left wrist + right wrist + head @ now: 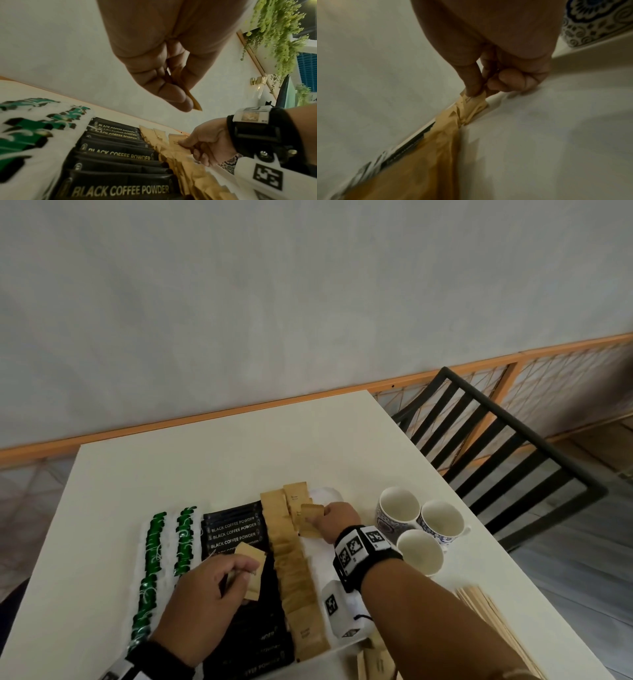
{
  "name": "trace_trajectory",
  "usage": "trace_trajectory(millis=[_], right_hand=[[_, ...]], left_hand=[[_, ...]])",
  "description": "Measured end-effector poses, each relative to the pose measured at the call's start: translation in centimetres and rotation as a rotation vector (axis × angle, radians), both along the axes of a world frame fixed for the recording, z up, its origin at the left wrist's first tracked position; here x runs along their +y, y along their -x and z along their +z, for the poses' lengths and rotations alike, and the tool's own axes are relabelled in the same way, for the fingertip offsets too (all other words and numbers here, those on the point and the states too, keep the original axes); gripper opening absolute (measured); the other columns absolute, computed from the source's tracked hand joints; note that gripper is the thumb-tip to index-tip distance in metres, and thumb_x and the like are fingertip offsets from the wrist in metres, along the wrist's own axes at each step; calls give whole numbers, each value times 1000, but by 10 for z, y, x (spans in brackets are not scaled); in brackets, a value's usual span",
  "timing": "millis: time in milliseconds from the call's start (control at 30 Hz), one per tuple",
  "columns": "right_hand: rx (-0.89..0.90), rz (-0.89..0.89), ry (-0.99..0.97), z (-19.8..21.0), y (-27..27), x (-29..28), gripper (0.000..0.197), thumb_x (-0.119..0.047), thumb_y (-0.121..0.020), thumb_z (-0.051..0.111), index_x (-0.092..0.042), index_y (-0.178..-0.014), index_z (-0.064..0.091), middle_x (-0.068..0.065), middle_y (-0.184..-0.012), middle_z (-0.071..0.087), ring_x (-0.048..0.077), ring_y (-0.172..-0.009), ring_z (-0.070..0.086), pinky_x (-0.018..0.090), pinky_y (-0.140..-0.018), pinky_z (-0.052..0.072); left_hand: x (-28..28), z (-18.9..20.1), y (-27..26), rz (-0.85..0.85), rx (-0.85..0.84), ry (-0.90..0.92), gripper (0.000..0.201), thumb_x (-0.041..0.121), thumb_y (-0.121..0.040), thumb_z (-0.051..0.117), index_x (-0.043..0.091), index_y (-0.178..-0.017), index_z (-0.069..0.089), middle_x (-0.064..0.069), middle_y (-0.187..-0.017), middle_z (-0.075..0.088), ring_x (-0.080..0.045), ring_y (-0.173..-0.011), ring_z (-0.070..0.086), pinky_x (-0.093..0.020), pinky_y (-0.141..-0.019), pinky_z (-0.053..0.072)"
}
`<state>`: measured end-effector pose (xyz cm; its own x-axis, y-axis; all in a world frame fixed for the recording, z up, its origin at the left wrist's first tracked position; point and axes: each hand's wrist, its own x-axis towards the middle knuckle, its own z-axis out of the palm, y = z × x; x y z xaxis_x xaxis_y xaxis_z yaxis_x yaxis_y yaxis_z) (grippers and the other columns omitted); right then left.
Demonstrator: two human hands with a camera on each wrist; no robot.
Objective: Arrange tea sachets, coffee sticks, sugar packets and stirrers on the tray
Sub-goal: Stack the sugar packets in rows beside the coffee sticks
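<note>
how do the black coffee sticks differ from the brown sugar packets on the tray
The black coffee sticks are glossy black with pale lettering; the brown sugar packets are plain kraft paper. The coffee sticks lie untouched, while the right hand pinches a sugar packet. Both sit in overlapping rows.

A: Colours beside the black coffee sticks (234, 530)?
B: Green-and-white tea sachets (152, 546) left, kraft-brown sugar packets (291, 559) right (gold lettering on the black); blue-patterned white cups (399, 508) further right

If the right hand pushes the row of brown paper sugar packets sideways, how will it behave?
The row of brown paper sugar packets probably fans apart, since the packets only overlap loosely. Each looks thin and creased in the right hand, so likely light and floppy.
</note>
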<state>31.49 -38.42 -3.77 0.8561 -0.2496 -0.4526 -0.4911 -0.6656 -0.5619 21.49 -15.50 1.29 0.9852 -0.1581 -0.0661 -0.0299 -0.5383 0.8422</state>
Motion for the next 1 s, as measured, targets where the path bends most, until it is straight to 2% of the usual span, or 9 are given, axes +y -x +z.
trace_trajectory(millis=[167, 300, 367, 467, 567, 633, 767, 900, 1000], right_hand=[[-24, 78, 136, -7, -11, 7, 35, -34, -90, 63, -18, -66, 43, 3, -88, 57, 19, -81, 52, 27, -71, 44], [-85, 26, 33, -9, -13, 7, 16, -25, -87, 67, -15, -92, 56, 1, -92, 59, 19, -84, 56, 28, -72, 49], [-125, -18, -33, -9, -10, 6, 30, -24, -85, 69, -15, -108, 53, -2, -96, 52, 20, -91, 58, 29, -76, 50], [-149, 26, -40, -11, -4, 7, 47, -24, -80, 71, -17, -118, 44, -6, -93, 45, 17, -86, 56, 28, -71, 49], [-121, 74, 15, -16, -4, 8, 57, -25, -77, 73, -16, -124, 42, -2, -99, 53, 16, -86, 52, 27, -71, 46], [-104, 63, 42, -19, -4, 9, 57, -28, -77, 74, -13, -122, 43, 3, -110, 57, 16, -87, 49, 26, -71, 43], [-86, 54, 83, -23, -8, 12, 35, -25, -81, 68, -13, -107, 48, 2, -104, 58, 16, -82, 51, 24, -66, 42], [-106, 29, 66, -23, -13, 13, 27, -25, -88, 59, -13, -110, 52, 3, -106, 59, 15, -82, 50, 23, -65, 39], [-93, 41, 45, -23, -18, 13, 28, -26, -88, 58, -13, -112, 51, 3, -106, 60, 16, -84, 53, 23, -63, 39]], left_hand=[[2, 0, -1, 19, 58, 29, 24, 4, -88, 63, 25, -86, 72, 1, -87, 72, -5, -65, 69, -18, -60, 57], [2, -2, -1, 32, 70, 7, 24, 6, -88, 63, 28, -86, 72, 4, -87, 72, -6, -62, 69, -26, -63, 58], [2, -2, -2, 42, 79, 13, 25, 5, -88, 63, 28, -85, 73, 4, -87, 72, -7, -62, 70, -28, -63, 58], [3, -3, -2, 49, 103, 19, 25, 5, -88, 63, 28, -86, 72, 4, -86, 72, -8, -62, 70, -26, -63, 57], [3, -3, -2, 53, 114, 23, 25, 5, -88, 63, 28, -85, 72, 2, -85, 72, -9, -61, 70, -25, -62, 56], [2, -3, -2, 52, 119, 21, 25, 5, -88, 63, 28, -85, 72, 1, -86, 72, -8, -60, 70, -22, -60, 56], [0, -4, -3, 44, 133, 12, 24, 7, -88, 64, 29, -85, 72, 2, -87, 72, -8, -61, 70, -19, -60, 55], [0, -2, -5, 45, 146, 19, 25, 5, -88, 63, 28, -85, 72, 2, -84, 73, -9, -62, 70, -19, -61, 55], [-2, 1, -10, 29, 135, 12, 23, 5, -89, 62, 28, -93, 66, 3, -87, 72, -8, -63, 70, -20, -62, 55]])
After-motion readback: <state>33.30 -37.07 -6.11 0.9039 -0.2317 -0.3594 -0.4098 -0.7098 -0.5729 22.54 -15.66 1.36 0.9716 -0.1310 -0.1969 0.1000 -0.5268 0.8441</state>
